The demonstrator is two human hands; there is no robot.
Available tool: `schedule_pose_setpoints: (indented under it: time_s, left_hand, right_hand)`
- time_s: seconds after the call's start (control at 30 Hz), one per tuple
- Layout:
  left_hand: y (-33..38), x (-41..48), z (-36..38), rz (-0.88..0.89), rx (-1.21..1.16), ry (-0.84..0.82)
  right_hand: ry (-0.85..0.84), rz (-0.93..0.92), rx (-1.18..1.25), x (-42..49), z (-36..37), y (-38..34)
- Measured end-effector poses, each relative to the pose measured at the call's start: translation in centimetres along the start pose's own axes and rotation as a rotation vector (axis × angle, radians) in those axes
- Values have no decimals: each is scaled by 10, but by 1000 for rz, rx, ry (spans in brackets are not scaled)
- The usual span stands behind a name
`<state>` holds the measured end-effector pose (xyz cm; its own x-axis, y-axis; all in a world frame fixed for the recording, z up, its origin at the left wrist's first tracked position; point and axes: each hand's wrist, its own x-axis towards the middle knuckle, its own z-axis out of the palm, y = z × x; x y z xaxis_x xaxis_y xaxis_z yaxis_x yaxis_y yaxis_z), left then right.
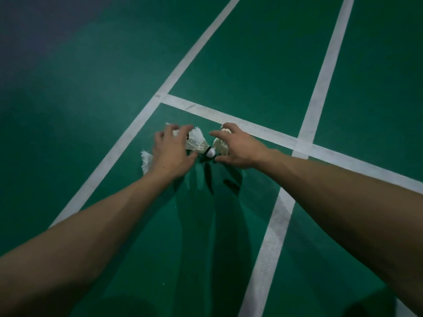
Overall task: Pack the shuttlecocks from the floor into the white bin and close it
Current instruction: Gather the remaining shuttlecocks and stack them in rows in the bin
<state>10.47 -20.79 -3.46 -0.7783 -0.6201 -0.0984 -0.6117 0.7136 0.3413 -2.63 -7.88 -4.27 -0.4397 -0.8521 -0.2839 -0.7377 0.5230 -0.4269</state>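
Both my bare arms reach down over the green court floor. My left hand [171,152] has its fingers spread and curled over a white feather shuttlecock [196,143], whose cork tip points right. More white feathers [146,161] stick out under its wrist side, and others show beyond its fingertips. My right hand [240,148] holds another shuttlecock [220,146] between thumb and forefinger. That one almost touches the first shuttlecock's cork. The white bin is not in view.
White court lines [229,117] cross the green floor [251,65] just beyond the hands, and another runs under my right arm. Dark shadows of my arms and hands fall on the floor below the hands. The floor at the far left is dim.
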Motion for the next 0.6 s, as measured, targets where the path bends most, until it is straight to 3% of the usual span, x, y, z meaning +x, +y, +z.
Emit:
schedule_pose_setpoints:
  time_s: [0.07,0.13,0.37,0.6]
  left_hand:
    - [-1,5,-2,-90,43,26]
    - [-9,10,-3,-144,7,-67]
    - [-15,16,5,106,-209,-78]
    - [-2,13,10,113,-203,-154]
  right_hand:
    - [-4,17,9,2,7,2]
    - [27,28,28,1,9,6]
    - [68,31,90,2,6,2]
    - [90,12,78,-2,9,-1]
